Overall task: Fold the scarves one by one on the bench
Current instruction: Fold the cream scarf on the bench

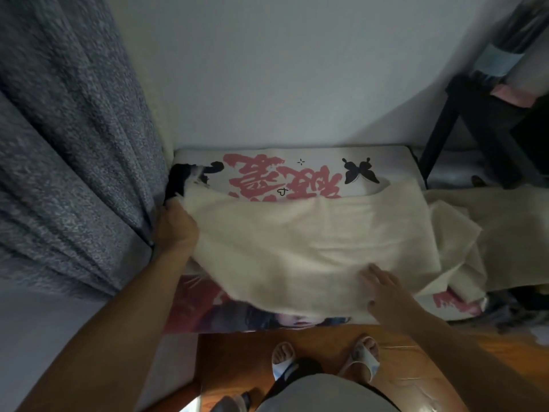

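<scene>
A cream scarf (297, 239) lies spread across the bench (267, 162), whose cover bears pink lettering and a black butterfly. My left hand (176, 230) grips the scarf's left end at the bench's left edge, fingers curled into the cloth. On the near right part of the scarf, my right hand (386, 292) rests with fingers spread and straight. The scarf's right end trails off over the bench's right side in loose folds (463, 242). A dark piece of cloth (178, 179) shows at the far left corner of the bench, partly hidden by the scarf.
A grey-blue curtain (74, 159) hangs close on the left, touching the bench's end. A white wall (282, 84) stands right behind the bench. A black frame (475, 129) with items on it is at the right. My feet in white sandals (323, 358) stand on a wooden floor.
</scene>
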Demonstrator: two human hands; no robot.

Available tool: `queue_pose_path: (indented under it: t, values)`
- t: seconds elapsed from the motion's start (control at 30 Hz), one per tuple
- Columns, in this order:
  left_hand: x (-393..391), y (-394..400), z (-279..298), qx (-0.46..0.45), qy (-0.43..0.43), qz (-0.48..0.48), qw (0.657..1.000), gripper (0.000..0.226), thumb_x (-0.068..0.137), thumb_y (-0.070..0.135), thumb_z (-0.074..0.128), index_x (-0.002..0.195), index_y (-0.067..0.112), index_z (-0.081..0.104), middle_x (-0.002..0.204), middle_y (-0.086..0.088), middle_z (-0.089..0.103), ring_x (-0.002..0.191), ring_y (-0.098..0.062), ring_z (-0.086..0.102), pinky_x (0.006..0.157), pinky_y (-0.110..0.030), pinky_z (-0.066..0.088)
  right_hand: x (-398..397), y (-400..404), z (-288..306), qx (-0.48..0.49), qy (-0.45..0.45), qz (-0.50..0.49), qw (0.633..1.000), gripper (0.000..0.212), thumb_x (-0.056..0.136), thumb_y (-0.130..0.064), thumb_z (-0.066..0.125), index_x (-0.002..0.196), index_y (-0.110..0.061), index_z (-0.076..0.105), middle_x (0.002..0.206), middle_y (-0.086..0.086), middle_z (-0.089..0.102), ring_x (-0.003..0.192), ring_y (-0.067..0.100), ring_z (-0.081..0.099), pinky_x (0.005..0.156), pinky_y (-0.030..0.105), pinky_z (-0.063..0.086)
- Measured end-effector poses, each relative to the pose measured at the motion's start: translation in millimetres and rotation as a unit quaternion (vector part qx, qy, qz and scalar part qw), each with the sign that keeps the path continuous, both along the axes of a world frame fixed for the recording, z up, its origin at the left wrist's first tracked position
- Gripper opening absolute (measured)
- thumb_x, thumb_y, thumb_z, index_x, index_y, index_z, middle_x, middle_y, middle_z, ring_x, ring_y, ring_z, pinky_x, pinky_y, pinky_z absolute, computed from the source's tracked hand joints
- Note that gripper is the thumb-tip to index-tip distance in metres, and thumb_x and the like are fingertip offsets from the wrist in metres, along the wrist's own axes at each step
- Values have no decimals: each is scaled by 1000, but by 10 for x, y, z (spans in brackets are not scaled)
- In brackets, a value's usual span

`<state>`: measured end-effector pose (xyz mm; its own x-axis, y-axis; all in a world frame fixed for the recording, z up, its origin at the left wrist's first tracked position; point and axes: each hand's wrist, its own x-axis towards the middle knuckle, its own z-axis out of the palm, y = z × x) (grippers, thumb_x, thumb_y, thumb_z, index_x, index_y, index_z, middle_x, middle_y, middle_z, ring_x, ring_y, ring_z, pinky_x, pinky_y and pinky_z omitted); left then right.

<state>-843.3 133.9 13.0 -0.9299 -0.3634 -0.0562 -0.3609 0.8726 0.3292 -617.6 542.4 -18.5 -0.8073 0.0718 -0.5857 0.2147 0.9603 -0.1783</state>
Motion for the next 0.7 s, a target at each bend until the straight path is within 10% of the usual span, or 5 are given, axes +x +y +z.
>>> queue_pose_path:
  t: [0.13,0.37,0.53,0.7]
  values:
    - [340,-65,-119,33,-55,14,998,70,97,37,51,155,13,21,155,-22,27,136,-45,36,109,-57,38,-3,-57,-154,20,9,33,999,73,92,-42,40,158,-22,17,166,7,4,152,32,1,124,46,15]
    - [1061,-56,-589,195,-169,139,956,73,74,61,67,125,9,56,127,-24,58,117,-45,55,99,-47,47,52,-26,-505,78,-21,63,995,92,75,-60,23,157,-27,-1,167,8,-5,152,38,-3,122,52,16]
    - [971,140,-310,277,-73,92,954,33,77,37,68,94,9,69,100,-18,70,96,-40,66,84,-45,55,57,-113,-421,70,-38,39,996,90,82,-54,33,157,-27,-9,165,12,-13,152,39,-7,123,51,13]
    - [962,117,15,739,-44,127,660,32,95,8,57,126,11,63,118,-10,73,109,-31,69,88,-48,57,-27,-125,-321,69,-9,72,995,86,71,-42,54,147,-14,25,149,17,46,147,38,23,108,56,39]
